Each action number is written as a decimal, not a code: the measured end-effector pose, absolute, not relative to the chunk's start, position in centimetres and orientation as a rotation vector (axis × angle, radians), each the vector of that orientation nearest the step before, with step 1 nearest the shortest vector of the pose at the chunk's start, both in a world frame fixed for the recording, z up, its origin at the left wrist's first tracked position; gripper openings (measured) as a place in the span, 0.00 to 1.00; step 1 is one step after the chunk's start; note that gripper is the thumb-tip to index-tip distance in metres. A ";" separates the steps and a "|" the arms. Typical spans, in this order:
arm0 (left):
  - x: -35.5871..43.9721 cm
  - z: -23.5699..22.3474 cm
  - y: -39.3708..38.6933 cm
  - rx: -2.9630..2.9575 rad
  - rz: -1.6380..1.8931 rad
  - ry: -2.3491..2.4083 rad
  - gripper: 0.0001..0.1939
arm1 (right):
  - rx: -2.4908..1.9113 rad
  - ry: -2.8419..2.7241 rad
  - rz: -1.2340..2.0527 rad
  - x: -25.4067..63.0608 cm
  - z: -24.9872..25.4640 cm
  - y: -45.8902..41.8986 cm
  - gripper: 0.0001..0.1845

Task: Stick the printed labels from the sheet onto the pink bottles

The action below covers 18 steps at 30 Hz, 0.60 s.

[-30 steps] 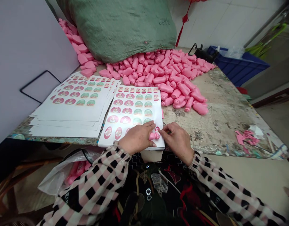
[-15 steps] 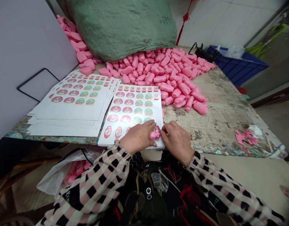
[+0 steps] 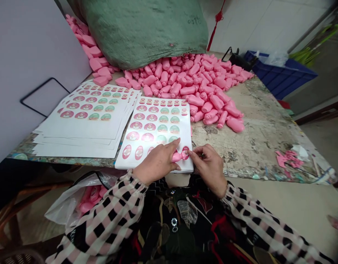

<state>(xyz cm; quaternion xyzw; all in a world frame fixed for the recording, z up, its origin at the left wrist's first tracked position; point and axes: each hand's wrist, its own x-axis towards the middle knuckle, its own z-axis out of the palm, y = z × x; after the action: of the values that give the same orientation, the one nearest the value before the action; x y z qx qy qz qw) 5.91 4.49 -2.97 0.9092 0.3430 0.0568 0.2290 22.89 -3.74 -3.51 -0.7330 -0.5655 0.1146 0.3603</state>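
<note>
The left hand (image 3: pixel 156 161) grips a small pink bottle (image 3: pixel 176 157) between thumb and fingers, low over the right part of the near sheet stack (image 3: pixel 130 164). The bottle lies on its side, its neck end toward the right hand (image 3: pixel 210 167) and against or just in front of an oval sticker (image 3: pixel 186 150). The right hand has thumb and forefinger pressed together at the sticker's right edge; whether that edge is caught between them cannot be told. Its other fingers are curled.

Rows of pink and green stickers run up the sheet beyond the left hand. To the left, a second, looser stack (image 3: pixel 89 135) of printed sheets fans out beside it, near a black wire loop (image 3: pixel 45 93) on a pale panel (image 3: pixel 34 47).

Behind the stacks, a heap (image 3: pixel 185 79) of pink bottles spreads over the stained table (image 3: pixel 257 124), a green sack (image 3: pixel 144 33) bulging over its back. A blue bin (image 3: pixel 287 79) stands past the table's far right side. Pink scraps (image 3: pixel 288 159) and a crumpled white piece (image 3: pixel 301 151) lie near the front right corner. Below the table's left front edge, a clear bag (image 3: pixel 64 207) holds more pink bottles.
</note>
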 end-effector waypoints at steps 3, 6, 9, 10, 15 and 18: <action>6.0 -3.1 4.5 2.502 0.165 0.955 0.44 | -1.827 -1.382 0.309 22.8 -4.1 -4.0 0.13; 5.9 -3.5 4.4 2.513 0.233 0.924 0.43 | -1.749 -1.314 0.316 22.8 -4.3 -4.1 0.11; 5.7 -3.8 4.3 2.520 0.302 0.863 0.41 | -1.681 -1.239 0.314 23.0 -4.1 -4.1 0.11; 5.6 -3.8 4.2 2.515 0.322 0.845 0.41 | -1.676 -1.217 0.327 23.1 -4.0 -4.1 0.11; 5.0 -2.6 3.0 2.159 0.567 0.928 0.30 | -1.700 -1.081 0.456 23.8 -3.9 -3.8 0.13; 4.9 -1.4 2.1 1.533 0.813 1.019 0.26 | -1.667 -0.994 0.581 23.5 -2.9 -3.8 0.14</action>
<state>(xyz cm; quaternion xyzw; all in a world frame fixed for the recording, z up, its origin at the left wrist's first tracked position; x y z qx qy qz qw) 4.85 2.07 -1.36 0.6436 0.4277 0.3413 0.5351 23.53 -3.82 -2.93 -0.6980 -0.4162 0.2433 0.5296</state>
